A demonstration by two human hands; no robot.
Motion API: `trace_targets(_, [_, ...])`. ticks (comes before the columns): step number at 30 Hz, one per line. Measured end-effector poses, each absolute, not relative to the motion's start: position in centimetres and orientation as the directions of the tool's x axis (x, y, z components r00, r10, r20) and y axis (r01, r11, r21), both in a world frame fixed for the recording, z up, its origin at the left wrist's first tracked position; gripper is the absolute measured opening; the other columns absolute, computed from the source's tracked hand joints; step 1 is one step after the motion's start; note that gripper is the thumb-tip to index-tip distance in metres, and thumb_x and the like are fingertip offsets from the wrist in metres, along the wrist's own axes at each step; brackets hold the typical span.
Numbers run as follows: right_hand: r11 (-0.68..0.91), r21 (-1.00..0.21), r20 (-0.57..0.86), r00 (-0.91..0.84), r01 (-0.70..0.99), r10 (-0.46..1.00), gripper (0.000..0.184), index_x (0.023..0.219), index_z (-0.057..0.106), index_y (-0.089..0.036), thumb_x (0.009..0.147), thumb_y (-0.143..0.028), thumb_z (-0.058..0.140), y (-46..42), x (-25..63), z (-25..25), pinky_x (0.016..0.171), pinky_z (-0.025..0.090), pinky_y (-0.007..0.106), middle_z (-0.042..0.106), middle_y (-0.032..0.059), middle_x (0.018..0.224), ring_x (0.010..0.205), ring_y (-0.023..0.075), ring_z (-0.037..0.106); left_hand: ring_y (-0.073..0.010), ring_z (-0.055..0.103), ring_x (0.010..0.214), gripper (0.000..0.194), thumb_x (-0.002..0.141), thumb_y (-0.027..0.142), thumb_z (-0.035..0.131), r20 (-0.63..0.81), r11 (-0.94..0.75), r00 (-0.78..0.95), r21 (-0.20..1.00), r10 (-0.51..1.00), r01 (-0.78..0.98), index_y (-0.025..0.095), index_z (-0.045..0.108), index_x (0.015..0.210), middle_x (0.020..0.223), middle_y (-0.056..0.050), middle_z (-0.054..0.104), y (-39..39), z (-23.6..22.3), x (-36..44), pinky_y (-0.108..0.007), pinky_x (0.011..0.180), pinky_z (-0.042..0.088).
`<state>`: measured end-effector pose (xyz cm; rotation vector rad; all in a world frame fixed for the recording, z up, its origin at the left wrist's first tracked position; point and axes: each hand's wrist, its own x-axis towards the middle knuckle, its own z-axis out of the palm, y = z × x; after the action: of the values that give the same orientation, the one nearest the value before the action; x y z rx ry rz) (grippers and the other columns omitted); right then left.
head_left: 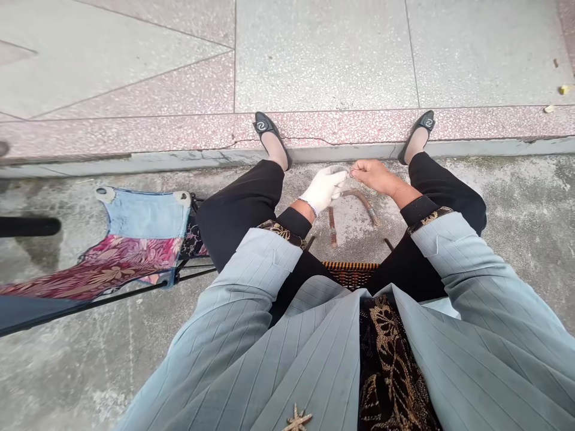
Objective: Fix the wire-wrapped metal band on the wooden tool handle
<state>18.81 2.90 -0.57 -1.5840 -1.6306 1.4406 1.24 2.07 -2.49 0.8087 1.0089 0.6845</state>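
My left hand (324, 188), in a white glove, is closed with its fingertips pinched together in front of me. Close beside it, my bare right hand (376, 176) also pinches, and the fingertips of both nearly meet. Whatever they hold between them is too small to make out. Below the hands, near the ground between my legs, are a curved brown rod (363, 202) with a greyish end and a short straight brown piece (332, 227); how they connect is hidden.
Under me shows the edge of a woven wicker seat (350, 275). A folding chair (144, 215) with blue and pink floral fabric stands at my left. My black shoes (268, 129) rest on a raised terrazzo ledge (332, 129). Small yellow scraps (564, 90) lie far right.
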Motion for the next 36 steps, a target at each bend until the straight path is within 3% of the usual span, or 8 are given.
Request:
trace_targets(6, [-0.506, -0.839, -0.542, -0.226, 0.2, 0.81, 0.024, 0.07, 0.05, -0.022, 0.09, -0.026, 0.064, 2.8, 18.7, 0.0, 0.049, 0.016, 0.024, 0.039, -0.0089, 0.056, 0.047, 0.0071, 0.017, -0.0115, 0.058, 0.07, 0.025, 0.08, 0.034, 0.063, -0.244, 0.243, 0.191, 0.97, 0.951, 0.03, 0.018, 0.067, 0.098, 0.09, -0.004, 0.07, 2.4, -3.7, 1.6, -0.024, 0.066, 0.048])
trace_targets(11, [-0.29, -0.76, -0.447, -0.144, 0.582, 0.883, 0.019, 0.072, 0.058, -0.018, 0.091, -0.019, 0.062, 3.4, 19.0, 0.1, 0.059, 0.03, 0.025, 0.045, -0.0061, 0.058, 0.055, 0.0099, 0.034, -0.0145, 0.063, 0.065, 0.029, 0.08, 0.047, 0.066, -0.304, 0.347, 0.22, 0.919, 0.927, -0.189, 0.018, 0.066, 0.087, 0.082, -0.005, 0.069, 2.6, -5.4, 1.5, -0.029, 0.065, 0.053])
trace_targets(15, [0.024, -0.545, -0.334, -0.243, 0.838, 0.911, 0.015, 0.081, 0.07, -0.014, 0.092, -0.013, 0.059, 3.5, 19.1, 0.4, 0.07, 0.036, 0.028, 0.065, 0.003, 0.074, 0.07, 0.0152, 0.051, -0.0228, 0.071, 0.1, 0.042, 0.098, 0.055, 0.05, -0.034, -0.01, 0.191, 0.975, 0.981, 0.221, 0.019, 0.07, 0.089, 0.106, -0.011, 0.073, 2.2, -5.2, 1.1, -0.039, 0.095, 0.057])
trace_targets(18, [0.191, -0.34, -0.306, -0.3, 0.921, 0.904, 0.026, 0.092, 0.077, -0.01, 0.094, -0.008, 0.051, 3.4, 19.0, 0.3, 0.077, 0.037, 0.032, 0.075, 0.0145, 0.091, 0.081, 0.022, 0.06, -0.0306, 0.062, 0.13, 0.035, 0.1, 0.047, 0.052, 0.237, -0.367, 0.29, 0.733, 0.927, 0.573, 0.02, 0.074, 0.103, 0.131, -0.014, 0.069, 2.2, -4.5, 0.6, -0.048, 0.119, 0.043])
trace_targets(20, [0.196, -0.269, -0.318, -0.279, 0.943, 0.906, 0.029, 0.096, 0.078, -0.008, 0.094, -0.007, 0.049, 3.4, 18.9, 0.3, 0.078, 0.038, 0.034, 0.076, 0.0184, 0.096, 0.084, 0.0245, 0.061, -0.0339, 0.052, 0.144, 0.035, 0.098, 0.043, 0.058, 0.314, -0.445, 0.316, 0.654, 0.895, 0.612, 0.02, 0.071, 0.121, 0.146, -0.014, 0.062, 2.5, -4.2, 0.2, -0.052, 0.126, 0.034])
trace_targets(22, [0.131, -0.333, -0.343, -0.249, 0.934, 0.906, 0.024, 0.09, 0.075, -0.01, 0.093, -0.007, 0.052, 3.4, 18.9, 0.5, 0.076, 0.038, 0.032, 0.074, 0.0143, 0.09, 0.08, 0.0215, 0.059, -0.0318, 0.05, 0.148, 0.042, 0.098, 0.041, 0.058, 0.308, -0.412, 0.277, 0.729, 0.91, 0.547, 0.022, 0.064, 0.134, 0.152, -0.014, 0.059, 2.9, -4.1, 0.1, -0.049, 0.127, 0.034])
trace_targets(28, [-0.208, -0.626, -0.475, -0.156, 0.752, 0.866, 0.031, 0.063, 0.052, -0.017, 0.09, -0.012, 0.067, 3.4, 19.0, 2.4, 0.058, 0.029, 0.026, 0.043, -0.0061, 0.058, 0.056, 0.0071, 0.034, -0.0234, 0.072, 0.11, 0.041, 0.083, 0.034, 0.065, -0.044, 0.02, 0.448, 0.998, 0.893, 0.058, 0.015, 0.065, 0.119, 0.121, -0.013, 0.075, 3.4, -5.2, 0.6, -0.04, 0.101, 0.056])
trace_targets(36, [-0.592, -0.745, -0.659, -0.202, 0.308, 0.724, 0.028, 0.068, 0.058, -0.015, 0.095, -0.008, 0.064, 3.4, 19.6, 2.3, 0.041, 0.012, 0.021, 0.043, -0.0073, 0.048, 0.039, 0.0023, 0.02, -0.0093, 0.058, 0.056, 0.024, 0.08, 0.02, 0.064, -0.152, 0.139, 0.458, 0.988, 0.876, 0.061, 0.015, 0.067, 0.103, 0.081, 0.0, 0.068, 3.0, -4.6, 0.8, -0.025, 0.06, 0.049])
